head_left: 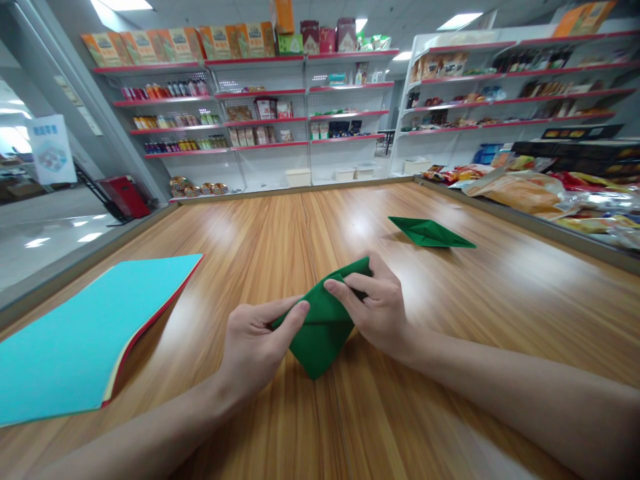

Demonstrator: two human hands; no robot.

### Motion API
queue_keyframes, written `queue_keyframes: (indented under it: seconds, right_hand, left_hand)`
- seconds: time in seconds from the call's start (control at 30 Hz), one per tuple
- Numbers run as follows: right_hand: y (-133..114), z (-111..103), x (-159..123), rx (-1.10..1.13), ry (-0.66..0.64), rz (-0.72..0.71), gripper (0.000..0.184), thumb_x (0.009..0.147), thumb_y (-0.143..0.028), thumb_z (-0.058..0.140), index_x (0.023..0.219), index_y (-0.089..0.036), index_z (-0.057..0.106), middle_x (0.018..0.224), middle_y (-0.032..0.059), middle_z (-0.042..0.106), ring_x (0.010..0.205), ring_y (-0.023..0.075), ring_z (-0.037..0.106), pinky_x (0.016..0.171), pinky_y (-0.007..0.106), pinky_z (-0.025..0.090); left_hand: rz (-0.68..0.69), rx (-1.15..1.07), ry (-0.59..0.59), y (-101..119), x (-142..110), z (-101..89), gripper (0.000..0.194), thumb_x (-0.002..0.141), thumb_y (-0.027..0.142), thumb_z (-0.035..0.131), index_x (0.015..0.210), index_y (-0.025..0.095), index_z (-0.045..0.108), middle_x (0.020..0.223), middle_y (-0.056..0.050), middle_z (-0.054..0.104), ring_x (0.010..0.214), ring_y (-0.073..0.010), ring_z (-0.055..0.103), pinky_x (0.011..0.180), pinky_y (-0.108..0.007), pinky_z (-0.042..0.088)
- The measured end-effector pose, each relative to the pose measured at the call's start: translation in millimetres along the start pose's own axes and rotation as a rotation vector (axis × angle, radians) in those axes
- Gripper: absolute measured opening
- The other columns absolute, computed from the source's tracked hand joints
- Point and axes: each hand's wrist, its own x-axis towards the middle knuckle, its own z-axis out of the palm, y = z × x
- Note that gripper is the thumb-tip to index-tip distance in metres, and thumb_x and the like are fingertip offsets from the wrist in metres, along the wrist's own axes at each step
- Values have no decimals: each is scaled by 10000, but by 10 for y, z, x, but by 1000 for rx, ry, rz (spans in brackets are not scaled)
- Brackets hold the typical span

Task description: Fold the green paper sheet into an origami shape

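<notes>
So the left hand [257,340] has one corner of the folded green paper [323,330] pinched, thumb on the near face. The right hand [383,303] grips the upper right part, thumb in front and fingers curled over by the top folds. The paper is tilted, pointy end down, right over the middle of the tabletop [270,233]. Can't tell if that tip touches the wood.

Farther out, past the right hand, there's a second folded green piece [430,233], flattish with two pointy ends. Off to the left is a stack of colored sheets [100,327], light blue on top, yellowish and red at the edge.

Container-wise, pale bins [299,177] sit low on the back shelves [265,59], contents too small to make out. Orange boxes [180,47] line the top, with little bottles [187,88] below. Shiny packets [530,193] are piled beyond the table's right side.

Edges: a raised rim [250,196] borders the far side and both sides. Wood grain shows between the left hand and the stack, and between the hands and the far rim.
</notes>
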Motion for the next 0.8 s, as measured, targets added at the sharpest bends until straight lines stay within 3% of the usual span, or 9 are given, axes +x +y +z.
queue_keyframes:
  seconds: [0.27, 0.8]
  right_hand:
    - [20, 3, -3, 1, -15, 54, 385, 859, -274, 616, 500, -164, 527, 684, 6, 405, 634, 122, 439, 549, 283, 365]
    - [39, -20, -16, 4, -15, 96, 392, 858, -272, 618, 496, -163, 511, 689, 5, 399, 632, 121, 432, 544, 284, 356]
  left_hand:
    - [82, 126, 8, -62, 6, 28, 198, 852, 284, 624, 955, 200, 771, 737, -29, 761, 466, -154, 641, 385, -203, 475]
    - [135, 162, 1, -37, 5, 74, 214, 856, 270, 606, 909, 166, 786, 489, 13, 639, 369, -101, 493, 343, -185, 367]
